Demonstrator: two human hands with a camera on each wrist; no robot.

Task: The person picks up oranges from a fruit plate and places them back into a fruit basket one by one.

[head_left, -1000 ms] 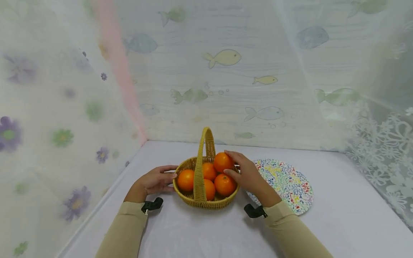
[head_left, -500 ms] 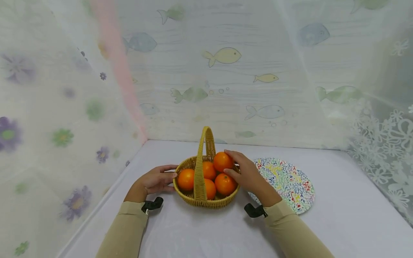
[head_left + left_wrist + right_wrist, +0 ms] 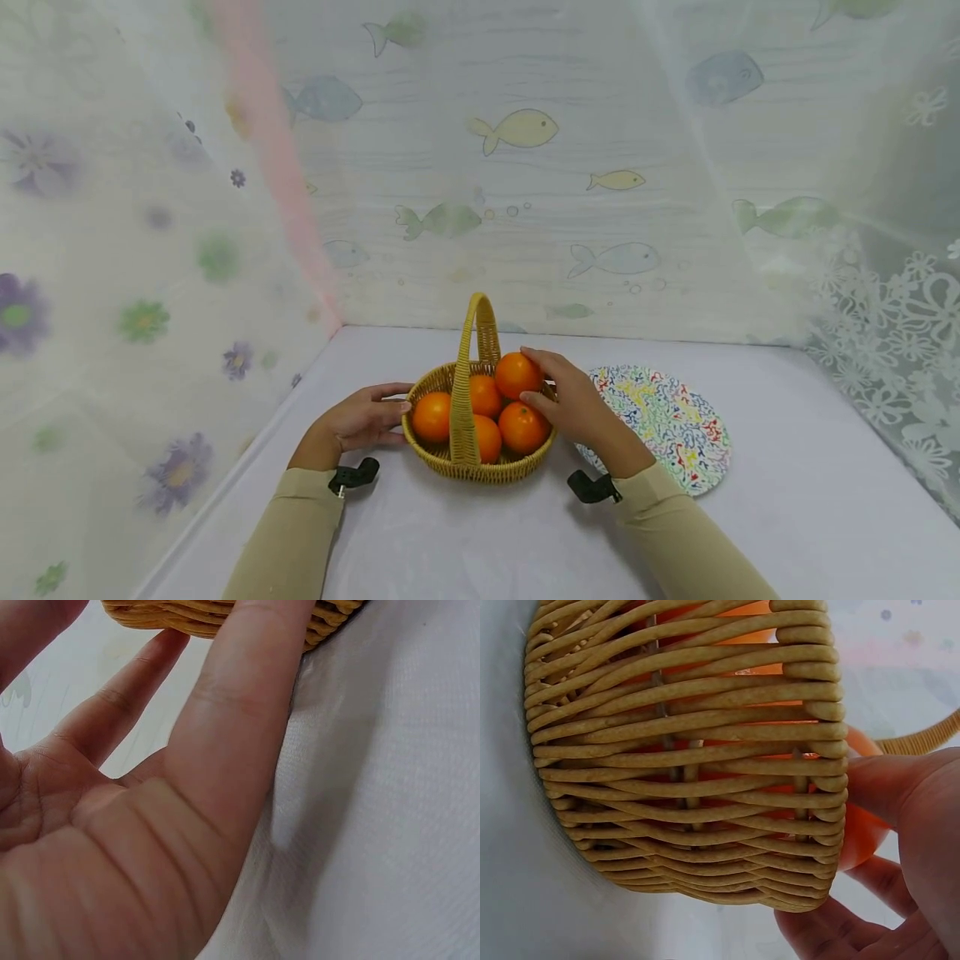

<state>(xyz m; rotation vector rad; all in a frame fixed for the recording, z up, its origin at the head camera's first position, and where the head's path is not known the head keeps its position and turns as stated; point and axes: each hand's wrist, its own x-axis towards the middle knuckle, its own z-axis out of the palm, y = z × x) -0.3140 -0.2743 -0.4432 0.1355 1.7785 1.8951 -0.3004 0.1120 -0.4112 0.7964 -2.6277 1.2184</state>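
A yellow woven basket (image 3: 467,473) with a tall arched handle stands upright on the table, holding several oranges. My left hand (image 3: 358,421) touches its left rim with fairly straight fingers; the left wrist view shows the thumb and fingers (image 3: 225,712) reaching the wicker (image 3: 180,615). At the right rim, my right hand (image 3: 573,404) holds the upper right orange (image 3: 516,376) between thumb and forefinger. That orange sits higher than the others. In the right wrist view the basket's side (image 3: 690,780) hides most of the fruit, and my right hand (image 3: 930,840) reaches over the rim.
A round, flat mat (image 3: 675,425) with multicoloured squiggles lies right of the basket, partly behind my right forearm. White cloth covers the table (image 3: 465,542). Sheer curtains with fish (image 3: 525,129) and flowers (image 3: 142,321) hang at the back and sides.
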